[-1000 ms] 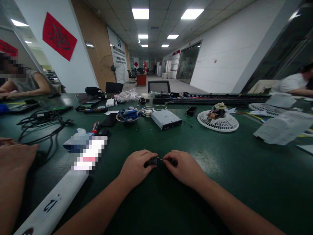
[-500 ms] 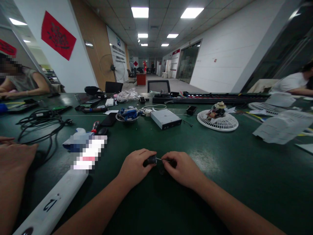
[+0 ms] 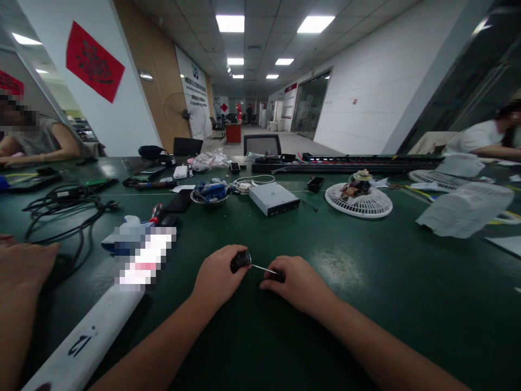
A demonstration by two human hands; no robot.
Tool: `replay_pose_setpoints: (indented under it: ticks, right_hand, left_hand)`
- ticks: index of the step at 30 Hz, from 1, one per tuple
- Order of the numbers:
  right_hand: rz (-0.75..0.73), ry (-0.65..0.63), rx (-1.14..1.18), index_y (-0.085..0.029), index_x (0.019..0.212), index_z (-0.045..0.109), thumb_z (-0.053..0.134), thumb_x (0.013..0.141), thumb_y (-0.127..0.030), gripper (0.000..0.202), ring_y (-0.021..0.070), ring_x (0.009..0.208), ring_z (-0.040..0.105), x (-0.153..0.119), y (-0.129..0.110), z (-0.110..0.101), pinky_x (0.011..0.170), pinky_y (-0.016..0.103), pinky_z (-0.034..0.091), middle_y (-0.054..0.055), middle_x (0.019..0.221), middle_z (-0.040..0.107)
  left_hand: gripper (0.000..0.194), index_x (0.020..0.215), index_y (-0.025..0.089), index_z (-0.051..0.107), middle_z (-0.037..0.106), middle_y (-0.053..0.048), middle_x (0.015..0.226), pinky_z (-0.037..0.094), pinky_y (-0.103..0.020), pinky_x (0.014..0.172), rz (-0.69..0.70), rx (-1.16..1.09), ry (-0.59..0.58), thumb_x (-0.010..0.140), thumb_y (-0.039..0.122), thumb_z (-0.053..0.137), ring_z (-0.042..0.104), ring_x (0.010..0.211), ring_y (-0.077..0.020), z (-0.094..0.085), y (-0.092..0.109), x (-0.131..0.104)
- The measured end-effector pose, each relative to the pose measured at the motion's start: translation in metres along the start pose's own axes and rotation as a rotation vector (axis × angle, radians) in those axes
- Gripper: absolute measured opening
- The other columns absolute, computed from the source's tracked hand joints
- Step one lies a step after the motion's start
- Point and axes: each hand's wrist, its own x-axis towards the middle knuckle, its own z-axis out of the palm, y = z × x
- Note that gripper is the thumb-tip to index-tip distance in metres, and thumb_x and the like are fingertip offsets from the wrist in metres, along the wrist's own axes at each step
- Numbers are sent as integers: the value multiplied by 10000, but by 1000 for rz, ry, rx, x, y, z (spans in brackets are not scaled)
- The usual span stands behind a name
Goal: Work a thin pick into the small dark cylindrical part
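With 12 o'clock pointing straight ahead from the gap between your hands, your left hand (image 3: 220, 274) is gripping a short, black, cylindrical piece (image 3: 241, 261) between thumb and fingers, one end facing roughly 3 o'clock. Your right hand (image 3: 295, 279) is holding a slim, dark-handled tool with a thin silvery metal shaft (image 3: 264, 269), fingers curling around the handle, shaft pointing between 9 and 10 o'clock. The shaft's tip is sitting just beside the black piece's facing end; the view is leaving it unclear whether they are touching. You are keeping both over the dark green bench (image 3: 427, 293).

Surroundings: a silver-grey, box-shaped drive with a black front (image 3: 273, 198) is lying just past 12; a shiny metal bowl (image 3: 209, 203) is holding blue items at 11; a round white plastic grille (image 3: 372, 207) is carrying a brownish part at 2. Tangled black cable (image 3: 71, 198) is lying between 9 and 10. Another person's hand (image 3: 26, 264) is resting at 9.
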Motion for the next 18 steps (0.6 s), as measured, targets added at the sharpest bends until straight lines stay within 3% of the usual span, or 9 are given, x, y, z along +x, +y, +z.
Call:
replay_pose_setpoints:
  ticks: [5, 8, 13, 18]
  right_hand:
    - [112, 75, 282, -254, 822, 757, 745, 745, -380, 148, 131, 585, 545, 3, 4, 1, 523, 252, 361, -25, 672, 670]
    - [146, 97, 399, -246, 887, 761, 731, 760, -354, 169, 120, 555, 517, 4, 5, 5, 508, 248, 357, -21, 697, 687]
    - [4, 147, 378, -231, 814, 759, 714, 781, -247, 58, 128, 679, 581, 3, 1, 7, 623, 253, 418, -11, 789, 681]
    - [-66, 164, 330, -221, 797, 752, 704, 798, -223, 49, 135, 718, 595, 2, 1, 1, 677, 264, 427, -9, 776, 668]
  left_hand:
    - [335, 1107, 237, 646, 699, -18, 1068, 498, -375, 887, 69, -32, -84, 785, 195, 726, 641, 988, -217, 1, -1, -2]
    - [336, 1117, 250, 640, 694, -14, 1071, 487, -379, 884, 150, -53, -162, 795, 211, 726, 632, 992, -218, 1, 0, -3]
    - [332, 1128, 249, 626, 700, -17, 1055, 474, -372, 851, 269, -63, -244, 812, 246, 725, 623, 956, -218, -1, 4, -4]
    - [329, 1137, 246, 611, 702, -21, 1059, 462, -375, 853, 296, -55, -226, 825, 227, 714, 620, 935, -217, -3, 7, -4]
